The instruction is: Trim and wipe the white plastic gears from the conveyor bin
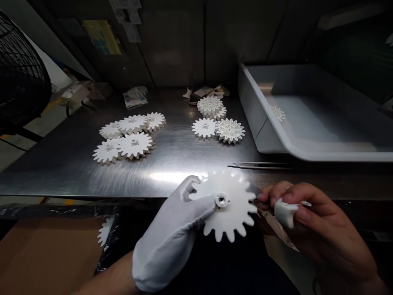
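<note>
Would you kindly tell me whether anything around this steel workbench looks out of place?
One white plastic gear looks out of place. It lies below the stainless steel table, at the edge of a brown cardboard sheet, partly hidden by black plastic, while the other white gears lie on the tabletop.

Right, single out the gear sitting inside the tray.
The white plastic gear beside the left wall of the white tray: it's the only one in there, and all the others lie outside it.

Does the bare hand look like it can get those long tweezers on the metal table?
Probably yes. The bare right hand is just below the tweezers with nothing between them, but it holds a small white piece.
</note>
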Demonstrator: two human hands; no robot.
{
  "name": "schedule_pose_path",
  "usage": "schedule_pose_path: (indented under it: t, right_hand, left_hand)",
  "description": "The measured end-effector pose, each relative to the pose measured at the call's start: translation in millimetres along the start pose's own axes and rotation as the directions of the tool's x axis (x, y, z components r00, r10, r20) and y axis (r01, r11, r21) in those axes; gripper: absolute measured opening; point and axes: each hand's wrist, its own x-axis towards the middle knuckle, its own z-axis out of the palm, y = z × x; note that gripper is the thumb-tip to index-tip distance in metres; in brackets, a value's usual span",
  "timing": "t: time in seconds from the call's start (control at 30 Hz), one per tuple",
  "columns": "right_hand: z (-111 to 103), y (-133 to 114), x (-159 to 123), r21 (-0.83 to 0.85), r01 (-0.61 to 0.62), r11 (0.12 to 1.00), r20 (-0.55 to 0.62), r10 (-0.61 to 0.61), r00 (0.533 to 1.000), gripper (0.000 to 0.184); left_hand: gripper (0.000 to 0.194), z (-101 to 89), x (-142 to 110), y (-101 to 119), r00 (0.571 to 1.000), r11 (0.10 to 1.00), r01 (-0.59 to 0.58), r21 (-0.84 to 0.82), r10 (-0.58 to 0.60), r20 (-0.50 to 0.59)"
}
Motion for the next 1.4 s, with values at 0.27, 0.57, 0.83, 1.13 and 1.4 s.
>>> schedule_pose_path:
  t: [0.27,0.57,0.83,1.13,1.4]
  right_hand:
    - [6.0,0.8,-5.1,0.008,-0.109,0.994,0.089,0.108,0.990,0.011]
    - [4.7,-19.6,6.1,-0.017,-0.308,0.951,0.453,0.282,0.846,0.010]
    - [-13.3,-12.4,-12.8,-0.383,-0.005,0.924,0.071,0.034,0.997,0.025]
    - [0.5,-8.0,-0.6,-0.243,0.151,0.958,0.373,-0.051,0.927,0.025]
    - [22.9,-29.0,14.8,-0.284,0.456,0.844,0.676,-0.161,0.719,0.034]
  left_hand:
    - [0.022,0.7,2.9,-10.2,0.982,0.996,0.093,-0.008,-0.091,0.166]
    - [0.036,-13.5,16.8,0.7,0.845,0.820,0.298,0.488,-0.464,0.264]
    - [0.022,-5.9,1.6,2.1,0.821,0.769,0.378,0.515,-0.536,0.197]
    - [0.026,-4.7,1.2,-0.5,0.837,0.733,0.372,0.569,-0.530,0.135]
    - [0.044,4.4,2.7,-3.4,0.784,0.777,0.391,0.493,-0.562,0.264]
